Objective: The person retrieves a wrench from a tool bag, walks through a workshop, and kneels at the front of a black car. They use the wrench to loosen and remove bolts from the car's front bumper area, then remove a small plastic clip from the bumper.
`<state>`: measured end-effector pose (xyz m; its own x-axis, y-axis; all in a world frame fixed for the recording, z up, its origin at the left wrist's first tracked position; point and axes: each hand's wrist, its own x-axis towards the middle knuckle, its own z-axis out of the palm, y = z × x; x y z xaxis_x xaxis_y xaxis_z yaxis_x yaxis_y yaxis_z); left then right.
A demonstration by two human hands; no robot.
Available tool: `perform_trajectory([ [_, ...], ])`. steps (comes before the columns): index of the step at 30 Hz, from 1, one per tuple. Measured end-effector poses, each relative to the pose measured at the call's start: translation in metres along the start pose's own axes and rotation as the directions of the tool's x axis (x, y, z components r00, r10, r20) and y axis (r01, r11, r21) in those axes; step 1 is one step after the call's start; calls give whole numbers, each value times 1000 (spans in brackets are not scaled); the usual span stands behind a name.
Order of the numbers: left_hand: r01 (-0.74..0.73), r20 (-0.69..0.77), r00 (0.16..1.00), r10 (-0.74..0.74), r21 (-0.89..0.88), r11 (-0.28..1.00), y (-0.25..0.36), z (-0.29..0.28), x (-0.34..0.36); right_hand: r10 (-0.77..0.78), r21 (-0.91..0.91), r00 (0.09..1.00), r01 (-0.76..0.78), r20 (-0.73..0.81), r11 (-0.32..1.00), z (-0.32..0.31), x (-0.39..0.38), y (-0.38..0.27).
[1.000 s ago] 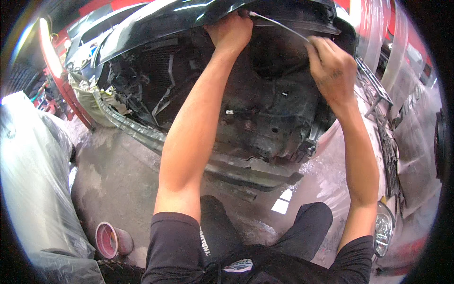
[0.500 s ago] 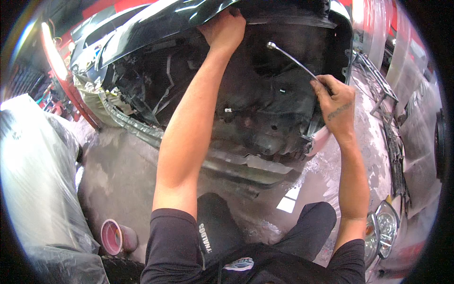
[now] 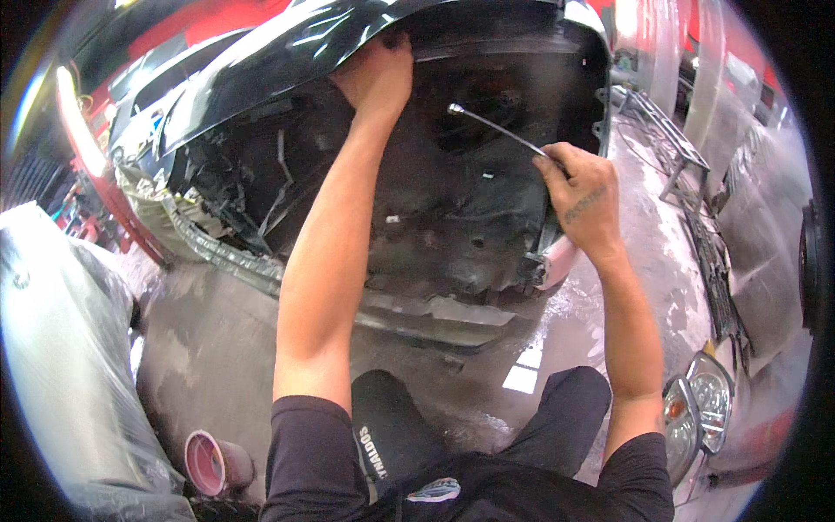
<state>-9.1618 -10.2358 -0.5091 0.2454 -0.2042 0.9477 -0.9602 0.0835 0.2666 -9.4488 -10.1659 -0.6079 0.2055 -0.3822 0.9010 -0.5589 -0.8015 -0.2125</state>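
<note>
Tool (image 3: 500, 130), in right hand (image 3: 584, 193) — left hand (image 3: 377, 78) apart

Person wears a black, short-sleeved fabric T-shirt (image 3: 522, 491). Its plain black L sleeve (image 3: 311, 439) & plain black R sleeve (image 3: 639, 470) end in straight hems on the upper arms. On the chest: a small pale oval badge (image 3: 435, 490) w/ bluish detail, too small to make out. Below, matte dk. fabric trousers (image 3: 561, 418), w/ white block lettering (image 3: 371, 451) down the L thigh. Both forearms (image 3: 326, 252) bare. R grip (image 3: 584, 187), a bare hand, has a dk. tattoo-like marking (image 3: 584, 205), i.e. a short slanted band nr. the wrist, blurred. L grip (image 3: 380, 78) also bare.
</note>
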Motion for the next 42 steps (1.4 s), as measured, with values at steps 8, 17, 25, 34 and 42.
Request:
perform_trajectory([
  [8,-39,87,996,35,46,998,-1,-5,6,-13,-23,1000,13,-4,1000,-2,0,-1],
  [17,-95,-2,995,95,96,991,-7,4,10,-12,-45,1000,12,0,999,0,-2,8],
  [25,-24,304,952,42,-63,998,-14,-7,18,-62,-45,997,60,-42,997,4,-3,9],
  [34,-45,86,995,49,-46,998,-9,-1,9,5,-67,1000,-4,19,998,1,-1,7],
  [42,-31,64,995,77,-534,845,19,-80,-82,14,-42,1000,-15,-21,999,1,0,7],
])
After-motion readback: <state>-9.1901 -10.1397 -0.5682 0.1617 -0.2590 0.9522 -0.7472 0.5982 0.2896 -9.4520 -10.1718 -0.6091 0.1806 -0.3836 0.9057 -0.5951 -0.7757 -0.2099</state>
